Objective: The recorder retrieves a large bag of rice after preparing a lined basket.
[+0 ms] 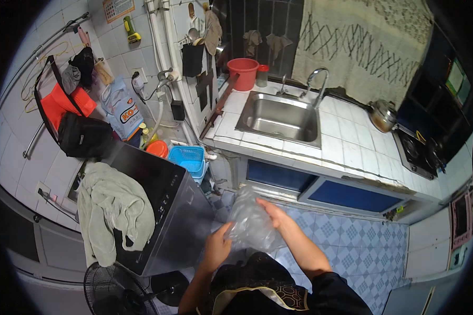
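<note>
Between my hands hangs a crumpled, translucent plastic bag (253, 226), in front of my body above the tiled floor. My left hand (219, 242) grips its left edge, its fingertips partly hidden by the plastic. On the bag's upper right side my right hand (272, 212) holds on, with some fingers out of sight behind it. Whether anything is inside the bag, I cannot tell. To the left, a grey-green garment (116, 208) lies draped over the dark top of a washing machine (169, 169).
A standing fan (116, 289) is at the lower left. Ahead runs a white-tiled counter (343, 145) with a steel sink (282, 118), a red bucket (243, 74), a metal kettle (383, 115) and a gas stove (412, 151). A blue plastic basket (187, 159) stands beyond the machine.
</note>
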`<state>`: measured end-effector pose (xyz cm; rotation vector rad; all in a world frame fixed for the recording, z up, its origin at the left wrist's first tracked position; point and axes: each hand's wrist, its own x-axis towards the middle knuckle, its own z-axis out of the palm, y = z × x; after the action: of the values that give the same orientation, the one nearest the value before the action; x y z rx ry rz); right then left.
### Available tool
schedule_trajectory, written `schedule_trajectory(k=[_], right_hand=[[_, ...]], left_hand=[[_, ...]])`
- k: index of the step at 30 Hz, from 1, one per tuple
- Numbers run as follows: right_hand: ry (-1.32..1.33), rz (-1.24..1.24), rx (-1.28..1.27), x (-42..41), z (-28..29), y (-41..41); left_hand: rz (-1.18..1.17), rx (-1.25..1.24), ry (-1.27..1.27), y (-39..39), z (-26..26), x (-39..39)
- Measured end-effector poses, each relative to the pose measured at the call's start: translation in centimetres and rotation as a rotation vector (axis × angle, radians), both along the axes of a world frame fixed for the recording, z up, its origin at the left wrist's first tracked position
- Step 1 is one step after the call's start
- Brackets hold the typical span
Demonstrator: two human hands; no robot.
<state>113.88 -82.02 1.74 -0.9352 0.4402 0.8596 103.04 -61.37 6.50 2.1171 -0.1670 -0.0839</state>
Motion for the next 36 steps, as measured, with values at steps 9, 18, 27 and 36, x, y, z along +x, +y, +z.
schedule_trajectory(k=[9,18,27,36], right_hand=[[-0.719,0.261,-0.858,18.0,-14.5,13.0],[-0.63,0.613,-0.88,25.3,-11.0,21.8],[-0.69,0.266,-1.045,22.5,-14.6,14.9],[-0.449,0.089,-1.363,8.8,-12.7,-6.6]], left_hand=[[0.327,-0.004,0.364,7.3,-0.3,4.7],[0.464,-0.374,0.693,9.6,-6.6,2.7],[0.298,-0.157,0.58,9.6,-0.9,5.3],[-0.149,-0.019,0.53,4.6,6.7,8.4]])
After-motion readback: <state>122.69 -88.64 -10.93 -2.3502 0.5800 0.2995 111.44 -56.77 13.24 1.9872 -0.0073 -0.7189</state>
